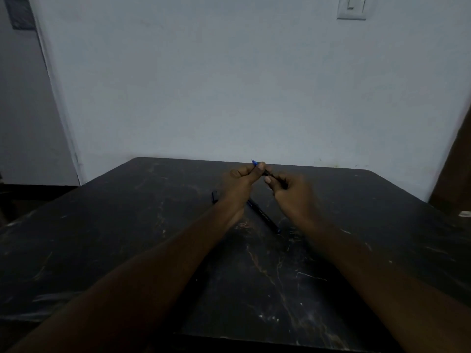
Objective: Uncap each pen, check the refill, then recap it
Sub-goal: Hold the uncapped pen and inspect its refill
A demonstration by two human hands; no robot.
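Both hands are raised over the far middle of the dark table (127,250). My left hand (239,180) pinches the front end of a dark pen (267,172), whose blue tip pokes out past the fingers. My right hand (290,192) grips the rear of that same pen barrel. A second dark pen (262,216) with a blue end lies on the table below the hands, capped or not I cannot tell. A small dark piece (214,196), perhaps a cap or another pen's end, lies left of my left wrist, mostly hidden.
A pale wall stands right behind the table's far edge, with a light switch (353,7) high on the right. A brown door or panel (453,174) borders the right side. The table top is scratched and dim.
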